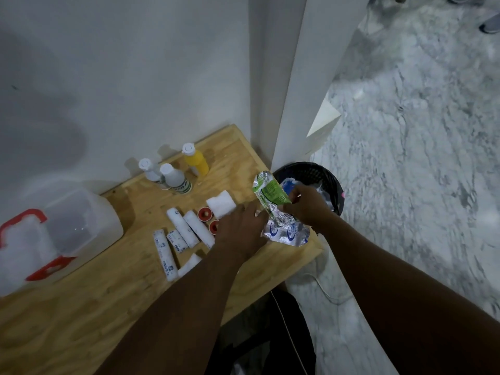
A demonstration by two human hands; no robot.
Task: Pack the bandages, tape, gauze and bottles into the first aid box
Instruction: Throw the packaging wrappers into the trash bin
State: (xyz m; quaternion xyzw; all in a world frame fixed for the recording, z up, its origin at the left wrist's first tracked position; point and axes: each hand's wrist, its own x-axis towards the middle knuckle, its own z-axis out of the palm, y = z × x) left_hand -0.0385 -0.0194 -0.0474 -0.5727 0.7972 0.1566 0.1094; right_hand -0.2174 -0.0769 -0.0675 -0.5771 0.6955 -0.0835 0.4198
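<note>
Both forearms are bare, no sleeves, and the hands (240, 226) wear no gloves.

This looks like a plain indoor room set up as a makeshift work corner, not a furnished home or clinic. A bare plywood table (89, 301) is pushed against an unadorned white wall (121, 63) beside a white column (284, 90). The floor (419, 185) is grey-veined marble-like stone. A black mesh wastebasket (328, 180) lined with plastic stands at the table's corner, and a thin white cable (327, 293) trails across the floor. Shoes (489, 23) of other people show at the far edge.
</note>
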